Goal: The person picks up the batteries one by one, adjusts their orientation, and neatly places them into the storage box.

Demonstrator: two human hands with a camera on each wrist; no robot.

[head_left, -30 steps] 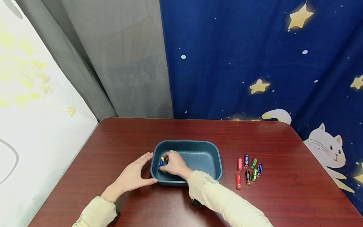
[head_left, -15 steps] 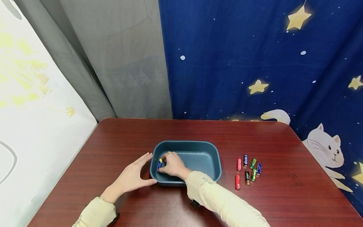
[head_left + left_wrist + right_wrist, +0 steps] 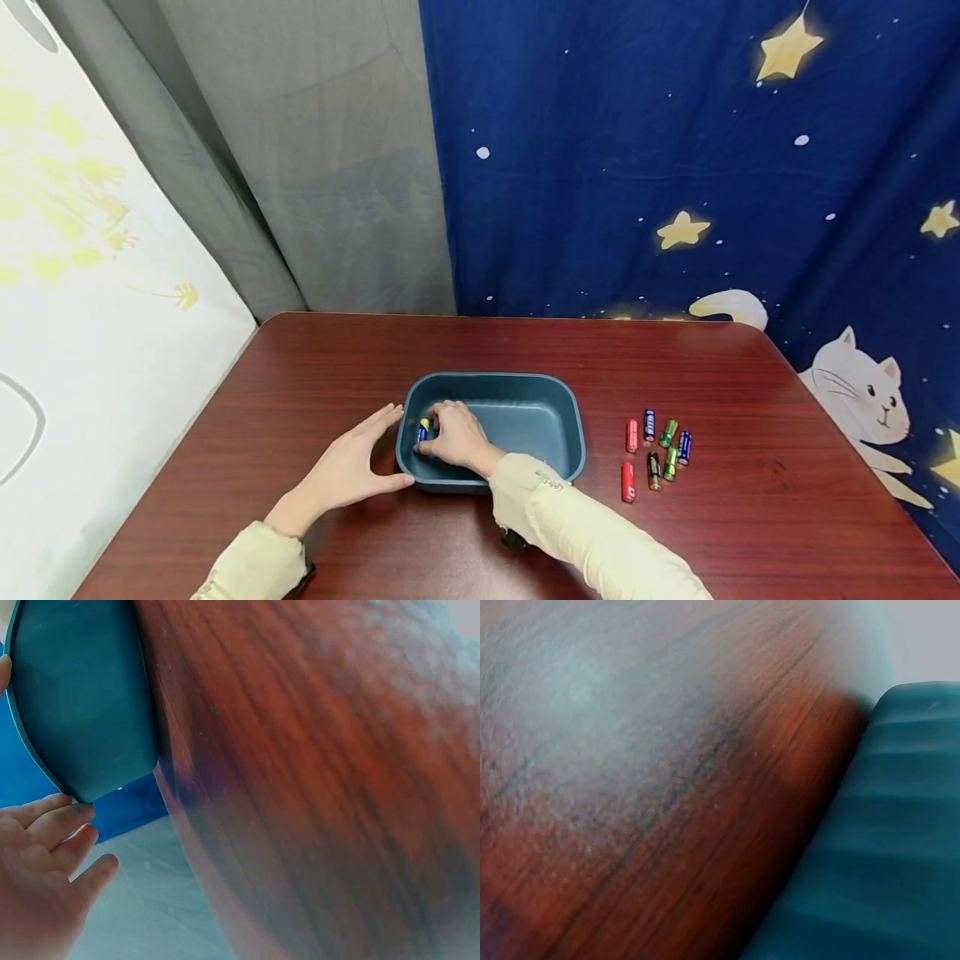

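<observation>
In the head view, a dark teal rectangular plastic bin [image 3: 525,479] stands on the table. My right hand [image 3: 459,435] reaches over its near wall and pinches a blue battery [image 3: 423,431] with a yellow end, at the bin's left end. Part of that battery is hidden by the fingers. My left hand [image 3: 345,467] is spread at the bin's left side, fingertips and thumb right at the rim. The left wrist view shows the same left hand [image 3: 52,862] with extended fingers against the bin's outer wall [image 3: 82,697]. No part of the right hand shows in the right wrist view, only bin wall [image 3: 885,847] and table.
Right of the bin lie several loose batteries: red ones [image 3: 627,482], blue ones [image 3: 649,425], green ones [image 3: 670,463] and a black one [image 3: 654,472]. The reddish-brown wooden table [image 3: 337,358] ends at a blue star-patterned curtain [image 3: 570,208] and a grey one [image 3: 345,183].
The battery in my right fingers has turned from a slant to nearly straight along the bin's left end. My left hand has stayed at the rim, and the loose batteries lie unchanged.
</observation>
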